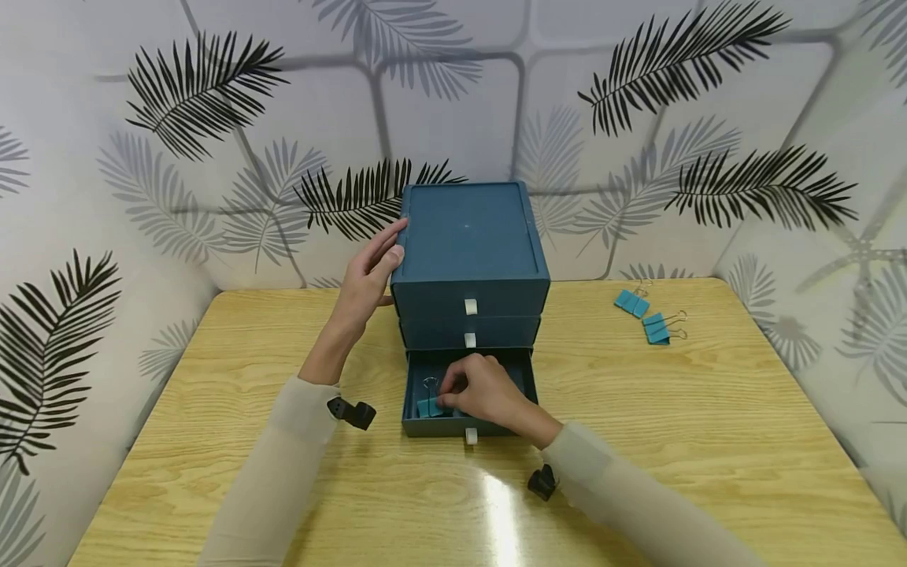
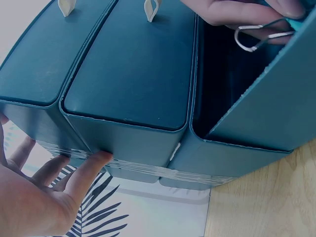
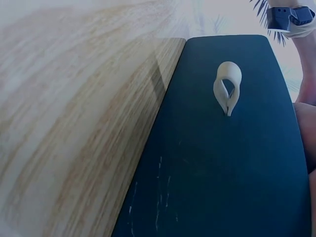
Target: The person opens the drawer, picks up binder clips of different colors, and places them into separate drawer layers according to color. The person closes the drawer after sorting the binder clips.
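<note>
A dark blue drawer unit [image 1: 468,236] with three stacked drawers stands on the table, its bottom drawer [image 1: 432,428] pulled out. Against the unit's left side rests my left hand [image 1: 364,283]; in the left wrist view its fingers [image 2: 89,173] are extended along that side. Inside the bottom drawer, my right hand [image 1: 485,390] pinches a teal binder clip [image 1: 428,407] near the drawer's left side. The clip's wire handle [image 2: 249,42] shows beside the fingers in the left wrist view. In the right wrist view, the drawer front [image 3: 212,163] hides most of the hand.
Two more teal binder clips, one farther back [image 1: 631,303] and one nearer [image 1: 657,329], lie on the wooden table [image 1: 638,441] to the right of the unit. White pull tabs [image 1: 471,435] stick out of the drawer fronts. A leaf-patterned wall covering [image 1: 319,102] stands behind the table.
</note>
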A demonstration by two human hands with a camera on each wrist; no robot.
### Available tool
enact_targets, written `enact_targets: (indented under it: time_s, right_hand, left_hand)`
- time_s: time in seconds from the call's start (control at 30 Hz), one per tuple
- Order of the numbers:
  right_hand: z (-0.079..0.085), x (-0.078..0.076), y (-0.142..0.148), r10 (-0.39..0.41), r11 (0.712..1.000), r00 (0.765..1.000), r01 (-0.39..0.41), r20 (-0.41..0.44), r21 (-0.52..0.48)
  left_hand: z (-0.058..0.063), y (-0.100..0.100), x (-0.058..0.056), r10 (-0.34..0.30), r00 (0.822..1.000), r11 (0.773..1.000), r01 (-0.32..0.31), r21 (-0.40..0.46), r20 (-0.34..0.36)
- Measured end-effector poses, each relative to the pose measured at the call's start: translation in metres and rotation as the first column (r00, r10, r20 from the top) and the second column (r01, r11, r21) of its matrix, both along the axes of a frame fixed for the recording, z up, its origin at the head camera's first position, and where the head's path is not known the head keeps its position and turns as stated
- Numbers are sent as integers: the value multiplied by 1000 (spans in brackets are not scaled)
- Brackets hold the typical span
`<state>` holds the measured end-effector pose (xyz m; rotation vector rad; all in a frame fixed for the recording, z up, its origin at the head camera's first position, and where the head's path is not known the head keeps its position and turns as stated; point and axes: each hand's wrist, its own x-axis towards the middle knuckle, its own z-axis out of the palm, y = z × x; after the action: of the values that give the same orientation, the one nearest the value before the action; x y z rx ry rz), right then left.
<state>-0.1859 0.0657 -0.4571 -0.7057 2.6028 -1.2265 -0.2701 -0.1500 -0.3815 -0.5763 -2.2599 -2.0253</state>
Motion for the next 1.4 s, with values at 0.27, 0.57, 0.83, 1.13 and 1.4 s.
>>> enact_targets:
  time_s: [0.27,0.57,0.83,1.13,1.4]
  right_hand:
    - [0,0,-2,13,1000,1000,-12,-12,8]
    - [2,4,5,-10,999,1000,9,-6,-34]
    - [12,10,20,-12,991,1000,13,6,-132]
    - [19,22,32,-16,983,999,7,-48,-181]
    - [22,33,46,-86,976,991,64,-100,-208]
  left_hand:
    - [1,-2,0,5,1000,1000,-5,0,1]
    - [0,0,1,3,1000,1000,-3,-4,-2]
    - [0,0,0,9,1000,1000,-9,-16,-1]
    - [-1,0,0,15,1000,1000,-15,-3,14]
    - [0,0,0,14,1000,1000,-14,-2,8]
